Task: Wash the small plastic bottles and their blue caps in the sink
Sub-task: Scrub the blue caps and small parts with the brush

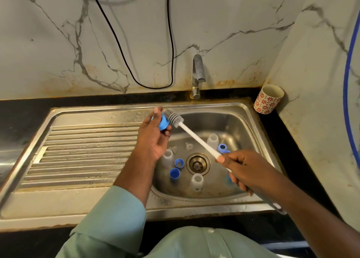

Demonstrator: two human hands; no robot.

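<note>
Left hand (pixel 153 139): we pinch a blue cap (pixel 163 123) at frame centre, above the sink (pixel 251 109).
Right hand (pixel 241 170): fingers wrapped round the brush (pixel 191 134), bristles against the cap.
Risk: a hard scrub could flick the cap loose.
Waiting: bottles (pixel 196 181) and caps (pixel 174 173) around the drain (pixel 198 164).
Nearby: tap (pixel 197 72) dry; cup (pixel 268 99) upper right.

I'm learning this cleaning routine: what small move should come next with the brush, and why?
Probably push the brush head into the blue cap and twist. The left hand holds the cap open toward the bristles, which sit at its rim, while the right hand grips the handle.
</note>
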